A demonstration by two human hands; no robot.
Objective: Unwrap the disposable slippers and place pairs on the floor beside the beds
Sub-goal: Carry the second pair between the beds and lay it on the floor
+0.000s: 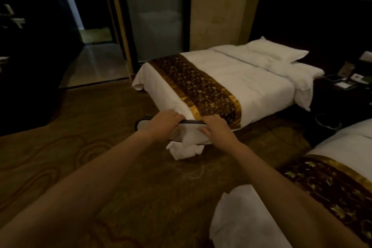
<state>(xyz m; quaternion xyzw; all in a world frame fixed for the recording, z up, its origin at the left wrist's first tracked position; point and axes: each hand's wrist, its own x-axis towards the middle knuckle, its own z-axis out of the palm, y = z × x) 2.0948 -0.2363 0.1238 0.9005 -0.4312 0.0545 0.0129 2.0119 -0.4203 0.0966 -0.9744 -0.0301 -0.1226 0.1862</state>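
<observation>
Both my hands hold one white disposable slipper [191,130] with a dark edge, out in front of me above the carpet. My left hand [163,122] grips its left end and my right hand [216,129] grips its right end. A loose white flap hangs down from it between my hands. Another slipper with a dark rim [142,124] lies on the floor behind my left hand, near the foot corner of the far bed [251,84]. The near bed [342,177] is at my right.
Patterned brown carpet [80,147] spreads to the left and in front. A dark bin [327,125] stands between the beds, below a dark nightstand [346,86] with small items. A glass panel and a dark doorway lie beyond the far bed. The near bed's white sheet corner [241,219] hangs low.
</observation>
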